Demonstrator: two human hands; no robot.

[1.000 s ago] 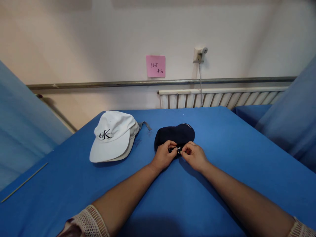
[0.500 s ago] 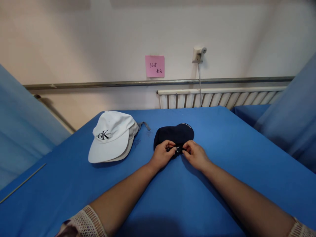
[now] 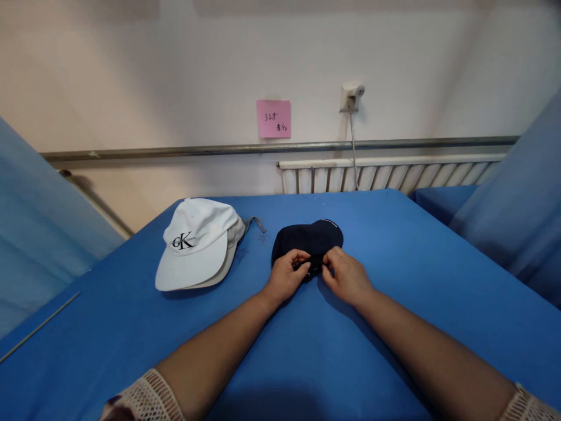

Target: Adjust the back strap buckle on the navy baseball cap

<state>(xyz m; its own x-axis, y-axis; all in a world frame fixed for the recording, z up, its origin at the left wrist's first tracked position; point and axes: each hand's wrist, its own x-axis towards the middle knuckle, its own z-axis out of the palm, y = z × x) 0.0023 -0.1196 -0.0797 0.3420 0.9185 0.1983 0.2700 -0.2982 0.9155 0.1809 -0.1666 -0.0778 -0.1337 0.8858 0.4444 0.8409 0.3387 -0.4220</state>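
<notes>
A dark navy cap [image 3: 302, 238] lies on the blue-covered table [image 3: 272, 345], its back strap toward me and its brim, with small white lettering along the edge, pointing away to the right. My left hand [image 3: 289, 273] pinches the left part of the cap's black strap [image 3: 314, 266] between thumb and fingers. At the strap's right part, my right hand [image 3: 346, 273] is closed in a pinch as well. The strap's buckle lies between the hands and is hard to make out, partly hidden by the fingers.
White and grey caps [image 3: 199, 242] sit stacked left of the navy one, a grey strap trailing behind. A thin stick [image 3: 41, 325] lies along the table's left side. Beyond the far edge are a radiator [image 3: 385, 175], a metal rail [image 3: 219, 149] and a plugged-in socket [image 3: 350, 98].
The strap's shiny buckle, plainly visible between my fingers before, now shows less and looks turned. My right hand has shifted slightly. The cap stays in place.
</notes>
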